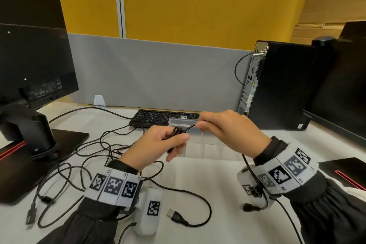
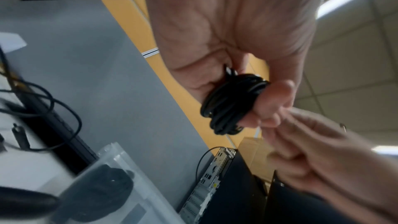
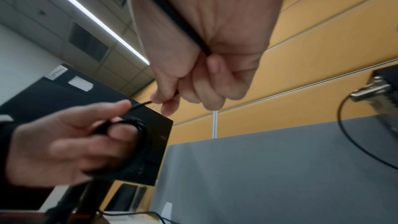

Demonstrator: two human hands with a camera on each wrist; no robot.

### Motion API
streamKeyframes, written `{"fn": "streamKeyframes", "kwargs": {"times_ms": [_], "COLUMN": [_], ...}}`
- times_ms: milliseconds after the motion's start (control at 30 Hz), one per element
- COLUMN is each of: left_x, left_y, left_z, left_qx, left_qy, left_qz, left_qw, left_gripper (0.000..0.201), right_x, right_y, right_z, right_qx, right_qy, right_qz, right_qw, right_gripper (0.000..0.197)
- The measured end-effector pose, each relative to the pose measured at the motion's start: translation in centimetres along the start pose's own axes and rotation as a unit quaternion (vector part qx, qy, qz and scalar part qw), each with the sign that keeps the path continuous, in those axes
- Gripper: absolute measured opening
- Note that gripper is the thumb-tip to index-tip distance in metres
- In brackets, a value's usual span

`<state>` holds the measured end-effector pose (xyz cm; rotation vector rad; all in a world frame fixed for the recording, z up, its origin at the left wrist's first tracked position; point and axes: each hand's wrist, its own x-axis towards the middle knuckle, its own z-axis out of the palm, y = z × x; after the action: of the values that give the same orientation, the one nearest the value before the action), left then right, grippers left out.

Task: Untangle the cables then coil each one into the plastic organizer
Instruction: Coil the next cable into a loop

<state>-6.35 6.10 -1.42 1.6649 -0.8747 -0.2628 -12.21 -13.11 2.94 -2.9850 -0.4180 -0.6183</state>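
Head view: both hands raised above the desk, near its middle. Left hand holds a small black coil, fingers curled through it, thumb pressing on top; left wrist view shows the coil wrapped round a finger. Right hand pinches the cable just beside the coil, thumb and forefinger closed on it, other fingers curled; right wrist view shows the cable running back under the palm toward the wrist. The free tail hangs down past the right wrist with a plug near the desk's front edge. Clear organizer sits on the desk right behind the hands, against the keyboard; left wrist view shows the organizer with something dark inside, blurred. Loose cables spread over the left half of the desk up to the monitor base; a USB plug lies near the front edge between the wrists. PC tower stands at the right rear, grey partition along the back edge. Bare desk shows in front of the organizer and to the right of it.
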Motion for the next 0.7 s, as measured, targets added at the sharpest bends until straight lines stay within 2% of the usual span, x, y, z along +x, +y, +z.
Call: {"fn": "streamKeyframes", "kwargs": {"times_ms": [67,167,333,433,500,567,600,700], "left_x": [-0.1,-0.4,-0.4,-0.3,-0.2,0.1,0.3,0.5], "left_y": [0.3,0.3,-0.3,-0.2,0.0,-0.1,-0.2,-0.5], "left_z": [-0.2,-0.8,-1.6,-1.4,-1.6,-2.1,-2.3,-2.1], "left_qx": [-0.043,-0.116,-0.246,-0.288,-0.303,-0.306,-0.304,-0.278], "left_qy": [-0.013,-0.015,0.004,0.004,0.055,0.127,0.156,0.199], "left_qz": [0.002,0.017,0.055,0.061,0.052,0.036,0.027,-0.006], "left_qw": [0.999,0.993,0.968,0.956,0.95,0.943,0.94,0.94], "left_gripper": [0.029,0.029,0.025,0.031,0.027,0.032,0.036,0.04], "right_x": [-0.1,-0.2,-0.6,-0.6,-0.6,-0.8,-0.9,-0.9], "right_y": [0.9,2.2,3.6,3.5,3.6,3.4,3.4,3.1], "right_z": [0.5,0.8,1.2,0.9,0.2,-0.4,-0.4,-0.1], "right_qx": [0.073,0.169,0.18,0.18,0.241,0.319,0.323,0.233], "right_qy": [-0.022,-0.04,-0.069,-0.082,-0.133,-0.197,-0.215,-0.251], "right_qz": [-0.006,-0.013,0.003,0.021,0.055,0.071,0.068,0.07], "right_qw": [0.997,0.985,0.981,0.98,0.96,0.925,0.919,0.937], "right_gripper": [0.032,0.031,0.029,0.03,0.03,0.029,0.029,0.028]}}
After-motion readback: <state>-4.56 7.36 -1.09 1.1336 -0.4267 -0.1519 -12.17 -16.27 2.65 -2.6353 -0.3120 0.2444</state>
